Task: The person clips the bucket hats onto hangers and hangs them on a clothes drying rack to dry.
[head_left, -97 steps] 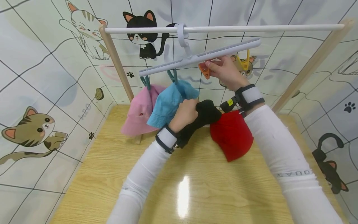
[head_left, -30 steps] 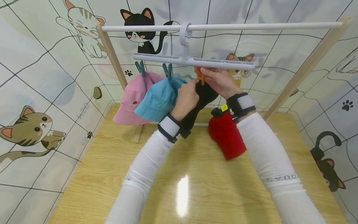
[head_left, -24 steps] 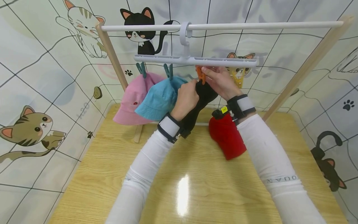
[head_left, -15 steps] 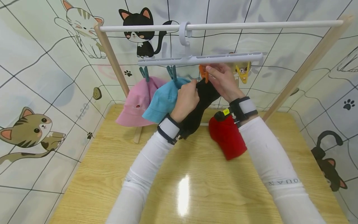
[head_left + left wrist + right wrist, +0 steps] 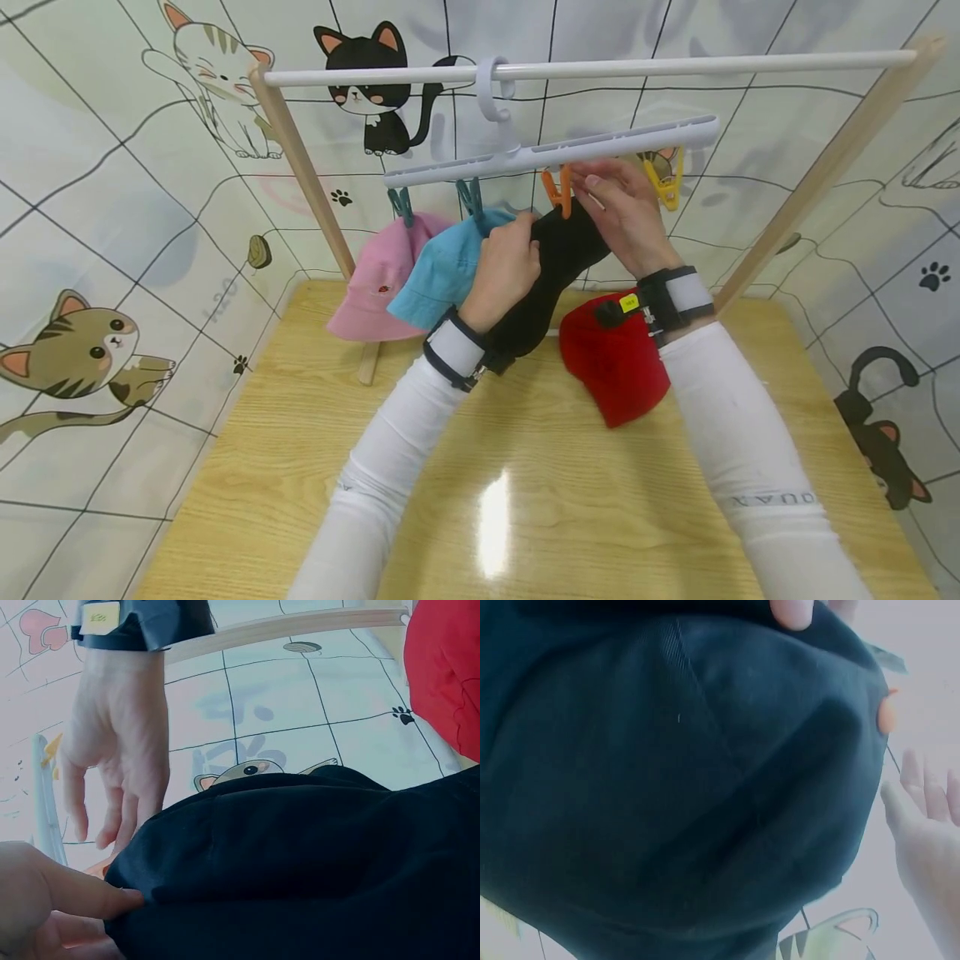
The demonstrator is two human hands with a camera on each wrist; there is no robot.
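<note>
A black cap (image 5: pixel 566 250) hangs below the grey-white hanger (image 5: pixel 622 146), and the orange clothespin (image 5: pixel 558 192) bites its top edge. My left hand (image 5: pixel 504 271) pinches the cap just left of that clip; the left wrist view shows the thumb (image 5: pixel 97 894) on the dark cloth. Beside the clip is my right hand (image 5: pixel 626 217), its fingers loosely extended and holding nothing. In the right wrist view this hand (image 5: pixel 930 832) lies off the cap's edge. Further left, green clothespins hold a pink bucket hat (image 5: pixel 378 287) and a blue bucket hat (image 5: pixel 438 279).
On the wooden table (image 5: pixel 420 517) a red cap (image 5: pixel 618 367) lies below the right wrist. A yellow clothespin (image 5: pixel 667 183) dangles from the hanger's right end. The hanger hooks over a white rail (image 5: pixel 712 65) between wooden posts, close to a cat-patterned wall.
The left hand has raised the black cap to the orange clothespin, which now grips it. My right fingers have come off the clip. The hanger went level, then tilted up at its right end again.
</note>
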